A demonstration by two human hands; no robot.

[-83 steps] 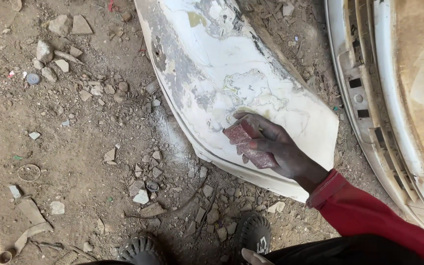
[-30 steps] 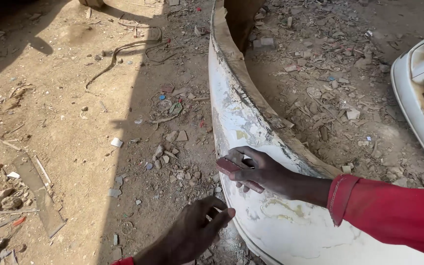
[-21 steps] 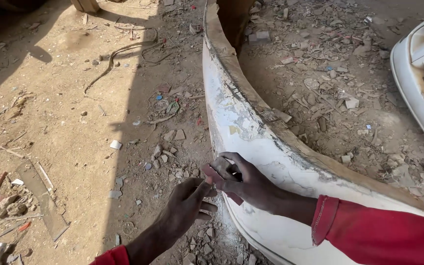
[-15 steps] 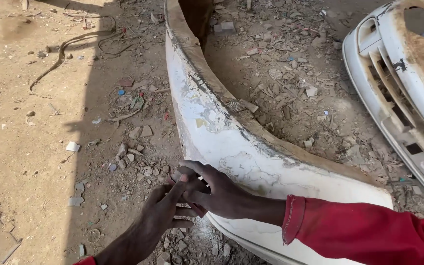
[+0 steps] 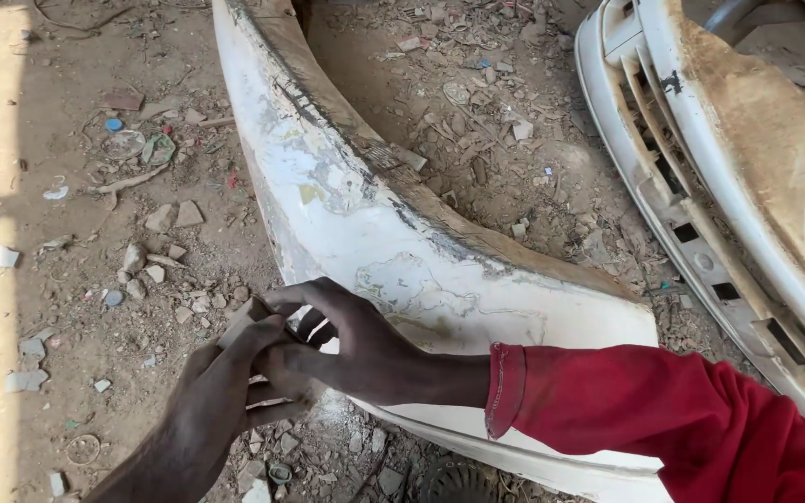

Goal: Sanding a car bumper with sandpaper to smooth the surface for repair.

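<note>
Two hands meet at the lower edge of a long white car bumper. The left hand comes up from below with its fingers bunched together, and a small, flat, pale scrap shows between them; the grip looks pinched on that scrap, though what the scrap is cannot be told. The right hand, in a red sleeve, lies over the left with its fingers curled loosely; whether its grip clamps anything is hidden by the overlap.

Just behind the hands, the bumper lies on the ground. It is a curved plastic shell, its white paint flaked and patchy, with yellowish and grey spots of filler showing through and a dark, rough, torn strip along the upper rim. Its long axis runs from the top of the view, left of centre, down toward the lower right, bowing outward toward the hands.

The ground is dry brown dirt, strewn with small stones, bits of rubble, bottle caps and scraps of litter. Inside the curve of the bumper more dirt and debris lie. To the right, well apart, stands a second bumper, white, slotted with grille openings and coated in dust.
</note>
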